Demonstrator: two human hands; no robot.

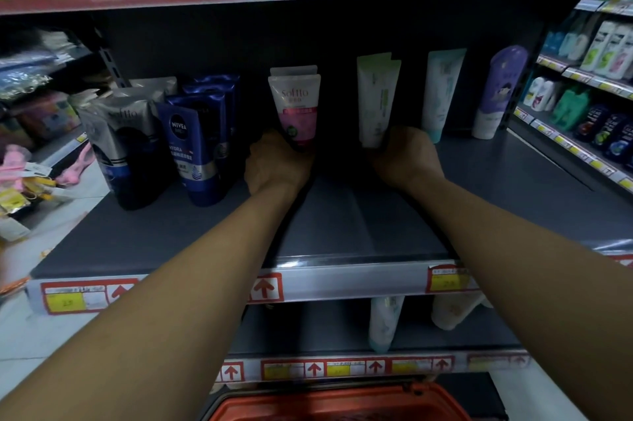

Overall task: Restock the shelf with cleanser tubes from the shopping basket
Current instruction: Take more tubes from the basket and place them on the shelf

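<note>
Hands both deep on shelf (342, 215): L hand (274, 165) clamped on base of pink tube (297, 110), R hand (406, 157) on pale green tube (376, 102). Tubes upright, long axis vertical, well apart. Basket (329, 401) below, near body.

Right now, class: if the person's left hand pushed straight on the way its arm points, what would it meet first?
The left hand already grips the base of the pink tube; straight on, a second like tube stands close behind, then probably the shelf's dark back panel. Depth is unclear.
</note>
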